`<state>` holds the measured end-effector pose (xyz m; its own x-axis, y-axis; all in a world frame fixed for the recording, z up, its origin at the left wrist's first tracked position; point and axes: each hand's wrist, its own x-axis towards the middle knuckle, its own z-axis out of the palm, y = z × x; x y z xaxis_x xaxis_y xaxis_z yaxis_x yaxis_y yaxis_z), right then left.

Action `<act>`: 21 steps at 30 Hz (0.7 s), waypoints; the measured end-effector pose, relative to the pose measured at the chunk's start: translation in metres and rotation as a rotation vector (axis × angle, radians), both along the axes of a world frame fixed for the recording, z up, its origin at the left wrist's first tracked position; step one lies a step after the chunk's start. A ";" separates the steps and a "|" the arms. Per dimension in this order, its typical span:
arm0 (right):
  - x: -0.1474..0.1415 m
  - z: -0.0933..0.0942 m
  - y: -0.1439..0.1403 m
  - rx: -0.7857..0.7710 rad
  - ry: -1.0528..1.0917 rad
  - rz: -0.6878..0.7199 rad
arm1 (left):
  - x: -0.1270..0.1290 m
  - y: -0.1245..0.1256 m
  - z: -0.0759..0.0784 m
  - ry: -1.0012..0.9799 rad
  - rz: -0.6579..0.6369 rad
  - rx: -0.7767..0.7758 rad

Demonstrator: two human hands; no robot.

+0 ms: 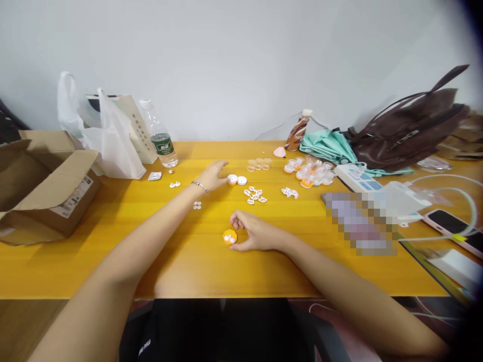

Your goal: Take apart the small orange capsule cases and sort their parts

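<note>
My right hand (256,232) curves released, with an orange disc (226,234) just left of it, by the thumb. Farther ahead, my left hand (214,176), fingers parted, is beside white discs (242,180). Bare desk (196,269) separates my right hand from the near edge (211,297).

Perhaps an office or study corner: a wooden desk (181,274) against a plain wall (226,65), power strip (358,178), leather bag (407,133).

You wear a thin, silvery bracelet (199,186), a narrow band looped around your left wrist (204,183). Both your forearms (324,269) are bare. Black clothing (222,334) covers your lap, with small white lettering (144,347) towards its left side.
</note>
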<state>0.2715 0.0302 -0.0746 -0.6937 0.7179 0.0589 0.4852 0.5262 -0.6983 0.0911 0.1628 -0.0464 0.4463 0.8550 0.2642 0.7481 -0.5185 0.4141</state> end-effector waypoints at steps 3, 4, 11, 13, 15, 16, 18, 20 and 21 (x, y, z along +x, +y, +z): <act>0.002 0.000 0.002 -0.002 0.008 0.028 | -0.015 -0.036 0.008 -0.110 -0.025 0.062; 0.003 0.000 0.003 -0.002 0.010 0.037 | -0.020 -0.051 0.010 -0.126 -0.090 0.045; 0.004 0.003 0.005 0.056 0.012 0.129 | -0.034 -0.130 0.004 -0.032 -0.458 -0.276; 0.005 0.002 0.006 0.063 0.021 0.146 | -0.032 -0.134 0.000 -0.030 -0.456 -0.281; 0.005 0.001 0.007 0.059 0.030 0.153 | -0.031 -0.133 -0.001 -0.023 -0.446 -0.277; 0.004 0.001 0.008 0.056 0.033 0.157 | -0.031 -0.133 -0.002 -0.017 -0.439 -0.275; 0.004 -0.001 0.008 0.052 0.036 0.158 | -0.030 -0.132 -0.002 -0.005 -0.424 -0.275; 0.003 -0.002 0.009 0.048 0.039 0.147 | -0.030 -0.133 -0.003 0.007 -0.416 -0.278; 0.003 -0.002 0.009 0.048 0.041 0.134 | -0.030 -0.134 -0.004 0.011 -0.416 -0.284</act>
<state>0.2740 0.0388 -0.0768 -0.7793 0.6148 0.1213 0.3800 0.6175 -0.6887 0.0616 0.0286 -0.0507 0.7657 0.6419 0.0408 0.5072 -0.6416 0.5753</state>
